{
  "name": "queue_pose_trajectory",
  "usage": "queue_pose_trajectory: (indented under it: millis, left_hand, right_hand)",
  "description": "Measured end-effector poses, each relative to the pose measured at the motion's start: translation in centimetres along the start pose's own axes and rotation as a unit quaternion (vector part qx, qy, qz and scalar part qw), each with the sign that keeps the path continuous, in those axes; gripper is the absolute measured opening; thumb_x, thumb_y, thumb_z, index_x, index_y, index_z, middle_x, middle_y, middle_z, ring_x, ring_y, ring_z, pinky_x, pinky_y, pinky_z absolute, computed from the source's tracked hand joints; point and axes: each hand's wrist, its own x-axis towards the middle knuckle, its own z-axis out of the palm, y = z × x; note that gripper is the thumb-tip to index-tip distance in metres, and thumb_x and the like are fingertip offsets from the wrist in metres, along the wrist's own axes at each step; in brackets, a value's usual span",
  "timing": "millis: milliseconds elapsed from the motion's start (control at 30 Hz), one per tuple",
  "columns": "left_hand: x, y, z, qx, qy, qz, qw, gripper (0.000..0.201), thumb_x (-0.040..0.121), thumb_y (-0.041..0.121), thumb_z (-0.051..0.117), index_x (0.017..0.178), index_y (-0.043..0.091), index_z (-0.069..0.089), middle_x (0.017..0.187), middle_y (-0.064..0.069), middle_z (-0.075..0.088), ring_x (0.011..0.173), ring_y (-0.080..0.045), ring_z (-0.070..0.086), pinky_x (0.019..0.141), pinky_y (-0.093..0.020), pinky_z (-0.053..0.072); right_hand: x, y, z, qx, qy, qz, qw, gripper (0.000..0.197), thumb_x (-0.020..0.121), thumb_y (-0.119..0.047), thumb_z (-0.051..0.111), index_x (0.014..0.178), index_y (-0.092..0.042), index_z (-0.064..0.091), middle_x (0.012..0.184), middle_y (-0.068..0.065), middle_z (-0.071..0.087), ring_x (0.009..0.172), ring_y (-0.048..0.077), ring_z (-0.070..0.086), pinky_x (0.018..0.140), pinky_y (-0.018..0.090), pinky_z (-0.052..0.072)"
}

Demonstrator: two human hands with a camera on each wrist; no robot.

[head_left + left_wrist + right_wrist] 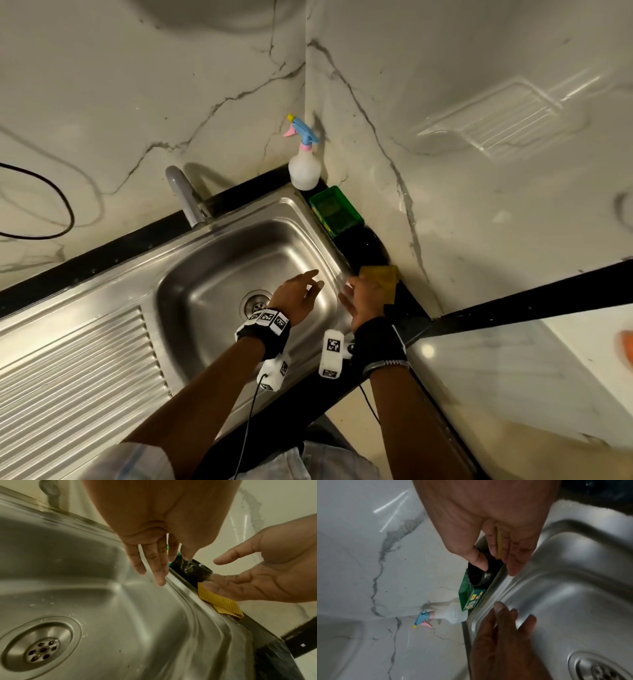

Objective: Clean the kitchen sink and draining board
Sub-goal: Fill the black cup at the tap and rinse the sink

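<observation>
head view: a steel sink (219, 260) is seen set into a black desk (373, 246) in a marble corner, with the ribbed draining board (75, 370) to its left and the drain (255, 303) in the basin floor. the left hand (298, 294) is held over the basin, fingers straight and spread, nothing gripped. the right hand (364, 296) is laid flat at the sink's right rim on a yellow cloth (385, 279), which lies on the desk strip just beside the rim. a green box (335, 210) and a spray bottle (305, 164) are parked further back along the same strip, and the tap (186, 197) is at the back edge. a black cable (51, 198) is looped on the wall at left.

left wrist view: the left hand's fingers (157, 563) are shown straight and apart above the basin wall, touching nothing that can be made out. the right hand is seen open, fingertips resting on the cloth (221, 603), thumb lifted clear. a dark round thing (197, 569) sits behind the cloth; what it is can't be told.

right wrist view: a sliver of cloth (499, 545) is seen between the right hand's straight fingers (513, 555). the thumb is near the dark round thing; contact can't be told.
</observation>
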Motion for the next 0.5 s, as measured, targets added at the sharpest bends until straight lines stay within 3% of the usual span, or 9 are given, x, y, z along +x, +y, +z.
queue_pose_trajectory:
  millis: [67, 100, 200, 333, 400, 500]
  left_hand:
    - [0.2, 0.4, 0.9, 0.005, -0.012, 0.015, 1.000, 0.048, 0.098, 0.050, 0.044, 0.143, 0.033, 0.044, 0.123, 0.014, 0.064, 0.098, -0.009, 0.065, 0.091, -0.033, 0.051]
    - [0.3, 0.6, 1.6, 0.009, -0.019, 0.023, 1.000, 0.048, 0.098, 0.049, 0.046, 0.142, 0.033, 0.044, 0.125, 0.012, 0.063, 0.101, -0.009, 0.065, 0.093, -0.034, 0.051]
    - [0.9, 1.5, 3.9, 0.051, -0.043, 0.065, 0.996, 0.049, 0.097, 0.044, 0.046, 0.145, 0.032, 0.040, 0.140, 0.007, 0.054, 0.122, -0.017, 0.056, 0.102, -0.037, 0.046]
    - [1.2, 3.1, 6.1, 0.082, -0.072, 0.090, 0.990, 0.053, 0.096, 0.037, 0.046, 0.147, 0.031, 0.034, 0.150, 0.004, 0.043, 0.131, -0.022, 0.047, 0.104, -0.039, 0.044]
    - [1.0, 3.0, 6.6, 0.091, -0.074, 0.091, 0.989, 0.056, 0.096, 0.035, 0.047, 0.149, 0.030, 0.031, 0.153, 0.002, 0.039, 0.136, -0.022, 0.042, 0.107, -0.039, 0.041]
    - [-0.3, 1.4, 5.9, 0.092, -0.068, 0.089, 0.989, 0.058, 0.097, 0.035, 0.049, 0.151, 0.024, 0.031, 0.154, -0.001, 0.037, 0.139, -0.023, 0.038, 0.111, -0.038, 0.036]
  right_hand:
    - [0.2, -0.7, -1.9, -0.078, 0.032, -0.052, 0.995, 0.010, 0.087, -0.013, 0.072, 0.087, -0.013, 0.062, 0.082, 0.004, 0.064, 0.077, 0.022, 0.063, 0.063, 0.031, 0.054]
    - [0.9, -0.9, -3.0, -0.128, 0.054, -0.095, 0.986, 0.011, 0.089, -0.011, 0.068, 0.086, -0.017, 0.059, 0.083, 0.002, 0.061, 0.081, 0.022, 0.061, 0.071, 0.034, 0.054]
    - [1.8, -1.6, -5.4, -0.267, 0.133, -0.179, 0.937, 0.014, 0.091, -0.009, 0.058, 0.105, -0.011, 0.060, 0.103, 0.012, 0.066, 0.100, 0.031, 0.063, 0.093, 0.045, 0.050]
    - [1.4, -2.0, -5.8, -0.234, 0.184, -0.163, 0.941, 0.026, 0.083, -0.013, 0.062, 0.108, -0.015, 0.060, 0.111, 0.015, 0.068, 0.100, 0.036, 0.065, 0.091, 0.047, 0.052]
    - [0.7, -2.1, -5.4, -0.233, 0.170, -0.159, 0.944, 0.022, 0.085, -0.011, 0.061, 0.107, -0.014, 0.060, 0.112, 0.014, 0.068, 0.101, 0.033, 0.064, 0.092, 0.044, 0.052]
    - [-0.9, -1.1, -3.3, -0.244, 0.120, -0.145, 0.951, 0.025, 0.093, -0.016, 0.058, 0.118, -0.013, 0.057, 0.105, 0.005, 0.058, 0.095, 0.022, 0.056, 0.087, 0.032, 0.047]
